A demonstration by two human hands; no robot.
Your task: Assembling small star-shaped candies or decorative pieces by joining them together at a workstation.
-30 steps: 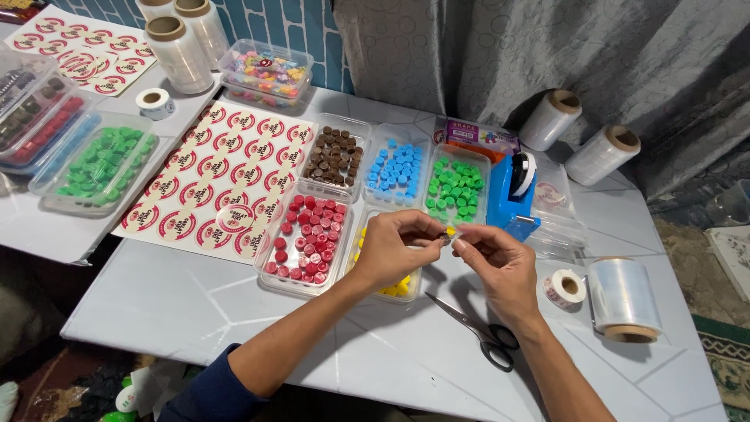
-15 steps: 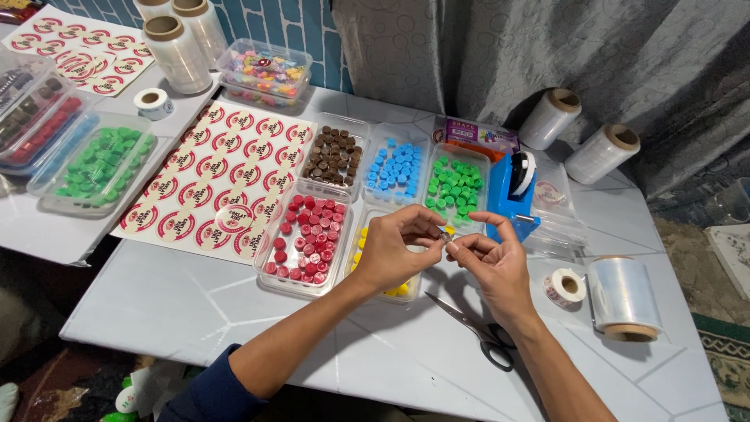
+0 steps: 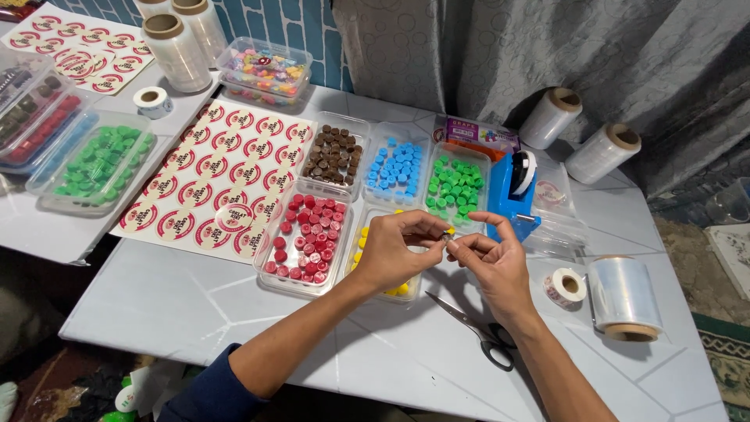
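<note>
Head view: left hand (image 3: pixel 394 252) and right hand (image 3: pixel 494 262) are pinching a small yellow piece (image 3: pixel 450 231) between their fingertips, over the tray of yellow pieces (image 3: pixel 406 289)

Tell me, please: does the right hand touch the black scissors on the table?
Apart. The head view shows the right hand raised near the left hand, while the scissors lie on the table below the wrist, with bare surface between.

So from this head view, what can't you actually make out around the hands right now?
- Small yellow piece: pinched between left hand and right hand; fingertips hide its shape.
- Yellow tray: mostly covered by the left hand.
- Scissors: handles partly under the right wrist.
- Left trays: cut off by the frame edge.
</note>
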